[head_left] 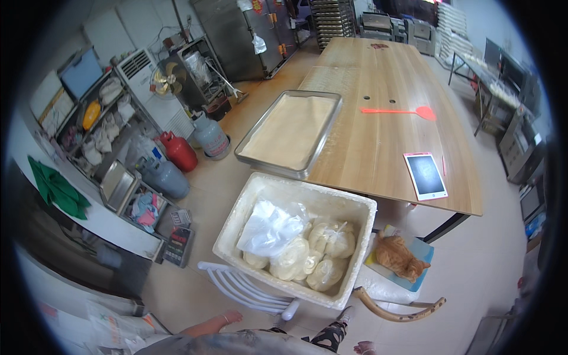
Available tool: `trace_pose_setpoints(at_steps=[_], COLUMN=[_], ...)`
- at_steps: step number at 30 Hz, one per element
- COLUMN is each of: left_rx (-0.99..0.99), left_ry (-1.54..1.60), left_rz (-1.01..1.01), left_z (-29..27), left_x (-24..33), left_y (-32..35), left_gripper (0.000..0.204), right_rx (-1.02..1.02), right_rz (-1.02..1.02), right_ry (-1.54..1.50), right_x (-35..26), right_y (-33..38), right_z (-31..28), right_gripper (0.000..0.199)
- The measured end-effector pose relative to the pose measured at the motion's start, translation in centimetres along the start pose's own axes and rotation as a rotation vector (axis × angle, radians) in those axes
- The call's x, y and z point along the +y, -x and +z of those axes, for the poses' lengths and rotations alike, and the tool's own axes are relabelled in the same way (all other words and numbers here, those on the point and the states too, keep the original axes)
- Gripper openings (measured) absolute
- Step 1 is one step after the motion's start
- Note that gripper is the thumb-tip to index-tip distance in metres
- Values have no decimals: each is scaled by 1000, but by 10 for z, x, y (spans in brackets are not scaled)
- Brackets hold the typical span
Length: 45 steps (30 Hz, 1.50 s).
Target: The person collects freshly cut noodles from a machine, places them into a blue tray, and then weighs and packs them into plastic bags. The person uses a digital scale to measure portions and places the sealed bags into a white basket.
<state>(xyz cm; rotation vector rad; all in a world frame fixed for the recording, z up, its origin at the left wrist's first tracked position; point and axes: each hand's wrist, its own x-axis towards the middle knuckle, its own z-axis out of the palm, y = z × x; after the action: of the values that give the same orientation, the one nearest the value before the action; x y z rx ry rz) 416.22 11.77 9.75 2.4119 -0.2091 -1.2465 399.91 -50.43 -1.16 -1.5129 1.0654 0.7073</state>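
My left hand point(229, 318) hangs low at the near edge beside a pale slatted chair back, its fingers loosely stretched and nothing in them. Only part of my right hand point(364, 348) shows at the bottom edge; its fingers look apart and empty. Both hands are away from the white foam box point(362, 248) in front of me. Inside the box lie several tied clear bags of pale dough point(324, 273), with a crumpled clear plastic sheet or bag point(269, 228) on top at the left.
Behind the box, a metal tray point(239, 156) with a flat pale sheet overhangs the wooden table point(349, 160). On the table lie a red fly swatter point(425, 113) and a writing tablet point(426, 176). An orange cat point(399, 258) rests at right. Gas cylinders point(177, 151) stand left.
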Motion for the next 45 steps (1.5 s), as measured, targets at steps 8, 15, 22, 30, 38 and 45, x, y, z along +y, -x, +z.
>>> trace_pose_setpoints(at_steps=[8,15,22,30,38,45], left_rx=[32,-64,-22,-198,-337,-460], left_ry=[-30,-404,-400,-449,-565,-904], left_rz=[5,-71,255,347,493,519], left_z=[-29,-36,-62,-7,80,129], left_x=[-138,-181,-88,101,193,201], left_y=[17,16,-31,-60,-20,-17], left_gripper=[30,27,26,25,25,24], right_rx=[13,14,25,124,273,452], right_rz=[89,96,122,-325,114,287], right_ry=[15,-6,-391,-66,296,-406], right_x=[24,53,88,76,332,471], right_y=[127,179,180,254,364,436], right_z=[104,147,180,222,247,330], right_gripper=[20,16,15,40,41,21])
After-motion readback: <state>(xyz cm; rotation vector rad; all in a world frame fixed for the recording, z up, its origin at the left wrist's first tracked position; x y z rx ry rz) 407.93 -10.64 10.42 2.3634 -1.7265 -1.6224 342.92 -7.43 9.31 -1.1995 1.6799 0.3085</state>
